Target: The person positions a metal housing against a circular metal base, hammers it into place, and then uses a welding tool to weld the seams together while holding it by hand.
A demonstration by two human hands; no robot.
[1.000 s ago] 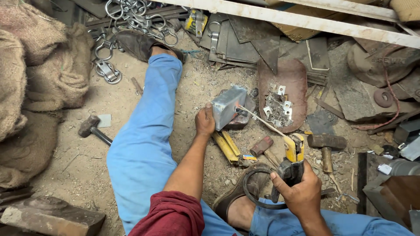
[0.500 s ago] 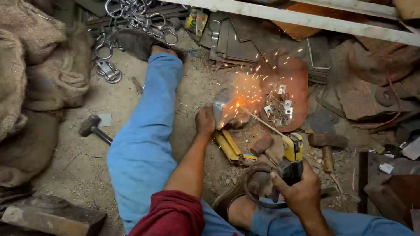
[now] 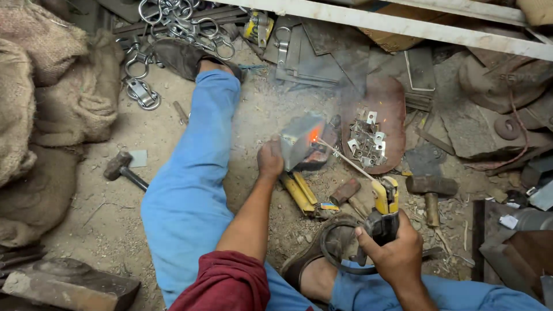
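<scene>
I sit on a dusty floor with my leg in blue trousers stretched out. My left hand grips a grey metal block and holds it steady on the ground. My right hand is closed on a yellow and black welding electrode holder. Its thin rod reaches up-left to the block, where the tip glows orange with a little smoke above it. A black cable loops by my right foot.
A rusty pan holds several small metal brackets. Two hammers lie on the ground. Steel rings and shackles, metal plates, burlap sacks, yellow clamps and a white beam surround me.
A burst of sparks flew from the block half a second ago. Now only an orange glow and smoke remain at the rod's tip. Both hands stay where they were.
</scene>
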